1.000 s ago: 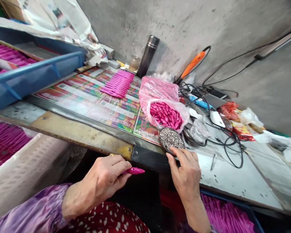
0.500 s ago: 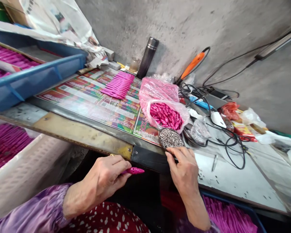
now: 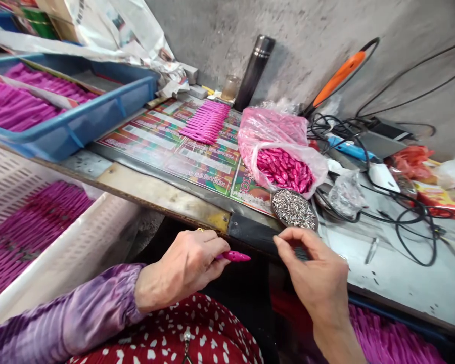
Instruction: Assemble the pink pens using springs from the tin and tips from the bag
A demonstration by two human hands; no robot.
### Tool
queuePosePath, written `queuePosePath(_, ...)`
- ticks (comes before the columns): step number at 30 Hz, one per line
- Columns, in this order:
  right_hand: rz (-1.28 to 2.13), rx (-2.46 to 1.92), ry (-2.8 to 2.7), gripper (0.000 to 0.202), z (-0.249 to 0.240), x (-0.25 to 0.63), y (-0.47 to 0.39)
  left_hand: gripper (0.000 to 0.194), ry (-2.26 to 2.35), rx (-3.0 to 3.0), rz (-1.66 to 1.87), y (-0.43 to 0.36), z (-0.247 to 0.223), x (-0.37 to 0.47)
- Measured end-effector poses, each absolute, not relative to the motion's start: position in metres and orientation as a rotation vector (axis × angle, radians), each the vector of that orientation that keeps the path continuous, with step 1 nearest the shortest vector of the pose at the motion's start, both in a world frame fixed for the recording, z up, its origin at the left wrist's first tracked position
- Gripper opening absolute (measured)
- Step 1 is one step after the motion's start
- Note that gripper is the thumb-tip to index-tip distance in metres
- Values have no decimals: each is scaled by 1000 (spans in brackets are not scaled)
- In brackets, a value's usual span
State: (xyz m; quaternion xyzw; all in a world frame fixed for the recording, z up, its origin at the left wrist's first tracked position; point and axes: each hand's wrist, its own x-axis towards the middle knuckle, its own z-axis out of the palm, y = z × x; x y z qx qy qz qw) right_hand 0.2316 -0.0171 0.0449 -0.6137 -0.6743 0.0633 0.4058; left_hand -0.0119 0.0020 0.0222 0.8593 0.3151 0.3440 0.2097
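Note:
My left hand (image 3: 191,265) is closed around a glossy magenta plastic piece (image 3: 239,256), whose pointed end with small holes sticks out to the right. My right hand (image 3: 318,273) has thumb and forefinger pinched together at the table edge; whatever is between the tips is too small to make out. Just beyond it stands a dark round dish (image 3: 273,202) heaped with tiny silvery metal pins (image 3: 293,208). Behind the dish, an open pink plastic bag (image 3: 250,132) lies with small magenta oval pieces (image 3: 284,169) showing in its mouth.
A row of slim magenta pieces (image 3: 206,121) lies on the printed sheet (image 3: 167,162). More fill a blue crate (image 3: 109,103) and a white basket (image 3: 114,215) at left. A black flask (image 3: 255,73), an orange-handled tool (image 3: 339,78) and tangled cables (image 3: 402,222) stand or lie farther back.
My right hand has drawn back from the dish of pins toward my left hand, fingertips pinched. The left hand still holds the magenta piece. The whole view has shifted somewhat.

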Motion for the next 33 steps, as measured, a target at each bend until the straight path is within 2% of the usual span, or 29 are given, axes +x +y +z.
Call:
queuePosePath(6, 591, -1307, -1675, 13, 43, 187, -42, 15, 882, 2432, 885, -3, 31, -10)
queuePosePath(13, 697, -1264, -1672, 11, 34, 182, -44, 20, 899, 2489, 900, -8, 23, -6)
queuePosePath(17, 641, -1278, -1712, 13, 34, 179, -45, 21, 919, 2515, 871, -10, 21, -7)
queuePosePath(27, 155, -1128, -1894, 16, 24, 170, -51, 20, 902, 2541, 812, -15, 24, -11)
queuePosePath(30, 105, -1095, -1918, 20, 19, 170, -52, 17, 880, 2550, 845, -16, 18, -11)
queuePosePath(33, 199, -1153, -1860, 14, 18, 168, -54, 18, 868, 2564, 870, -17, 14, -10)
